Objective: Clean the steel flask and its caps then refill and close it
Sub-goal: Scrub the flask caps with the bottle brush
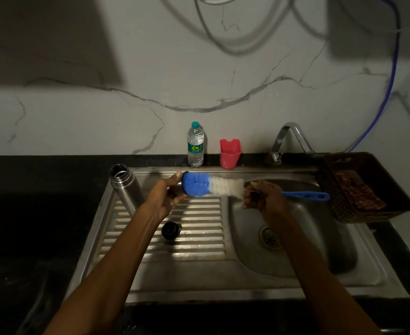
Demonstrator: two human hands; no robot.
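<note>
Bristles of the bottle brush (213, 187) lie level over the seam between drainboard and basin, the long axis running left to right; the blue tip is pushed into a small dark cap (184, 187), little of which shows, that the left hand (167, 198) holds with curled fingers (175, 177); the right hand (266, 195) pinches the thin wire neck of the brush just beside the white bristles, the blue handle sticking out past it over the sink (295, 238). Steel flask (124, 187) stands upright and open-mouthed at the far left corner of the drainboard, to the left of the left hand and well apart from the brush, so the left hand is the nearer one to it; its long axis is vertical, crosswise to the brush. A second black cap (170, 230) lies on the ribbed drainboard below the left wrist. By my reading the cap scrub is under way and the flask waits; getting the brush in would call for tipping it from level to upright over that mouth. Tap (288, 139), plastic water bottle (195, 145) and red cup (230, 153) stand along the back of the worktop.
</note>
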